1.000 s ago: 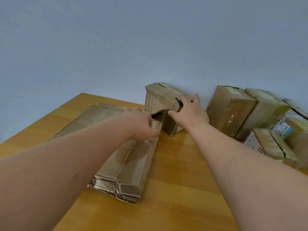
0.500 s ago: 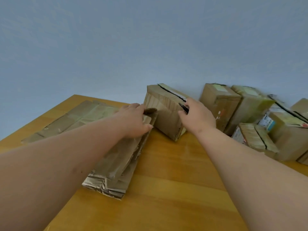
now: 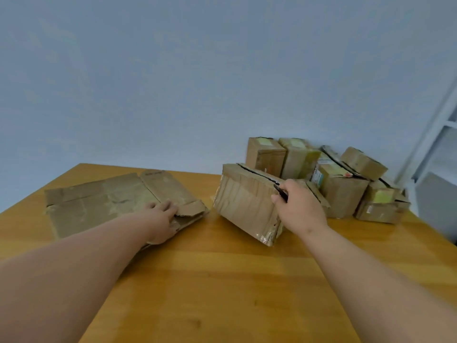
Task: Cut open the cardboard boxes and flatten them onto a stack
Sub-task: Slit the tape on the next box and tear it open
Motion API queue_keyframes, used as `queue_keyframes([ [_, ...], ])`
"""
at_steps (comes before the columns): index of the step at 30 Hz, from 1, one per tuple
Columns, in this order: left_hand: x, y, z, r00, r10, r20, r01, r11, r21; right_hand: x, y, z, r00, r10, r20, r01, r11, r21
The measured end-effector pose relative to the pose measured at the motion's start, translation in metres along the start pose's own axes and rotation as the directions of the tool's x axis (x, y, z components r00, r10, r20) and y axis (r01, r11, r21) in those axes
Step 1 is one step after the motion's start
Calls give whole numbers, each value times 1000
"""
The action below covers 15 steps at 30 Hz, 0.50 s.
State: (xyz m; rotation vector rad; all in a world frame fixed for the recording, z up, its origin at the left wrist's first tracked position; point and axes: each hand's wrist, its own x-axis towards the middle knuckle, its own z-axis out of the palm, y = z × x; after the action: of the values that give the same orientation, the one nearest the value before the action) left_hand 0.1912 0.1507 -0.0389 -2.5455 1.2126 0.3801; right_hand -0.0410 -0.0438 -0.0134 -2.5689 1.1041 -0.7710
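Pale blue wall was seen behind a wooden table (image 3: 222, 280), on which all the cardboard lay. From the left hand (image 3: 162, 219) outward: its fingers were laid fairly straight, pressing down on the near right corner of the flattened stack (image 3: 111, 201); no grip could be seen. 1 second earlier that hand had been at the flap of a piece leaning against the upright box; that piece was now down flat on the stack, and the hand had moved left with it, well apart from the box. This was judged to mean that 1 more box was finished and the next could be taken up.

The right hand (image 3: 300, 209) was closed round a dark cutter (image 3: 280, 193), its tip pointing up and away, and was rested on the near right top edge of the next box (image 3: 244, 201), which stood tilted just right of the stack. A dark slit ran along that box's top. Behind it, against the wall, a cluster of uncut boxes (image 3: 341, 184) was left waiting.
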Motion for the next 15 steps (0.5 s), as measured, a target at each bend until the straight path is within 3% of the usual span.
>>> queue_keyframes([
  [4, 7, 0, 16, 999, -34, -4, 34, 999, -17, -14, 9, 6, 994, -99, 50, 97, 995, 35],
  [9, 19, -8, 26, 994, -49, -93, 51, 999, 10, -11, 8, 24, 992, -107, 69, 102, 992, 72],
  [15, 45, -22, 18, 969, -187, -163, 156, 970, -185, -4, 3, 25, 990, -113, 85, 99, 984, 146],
])
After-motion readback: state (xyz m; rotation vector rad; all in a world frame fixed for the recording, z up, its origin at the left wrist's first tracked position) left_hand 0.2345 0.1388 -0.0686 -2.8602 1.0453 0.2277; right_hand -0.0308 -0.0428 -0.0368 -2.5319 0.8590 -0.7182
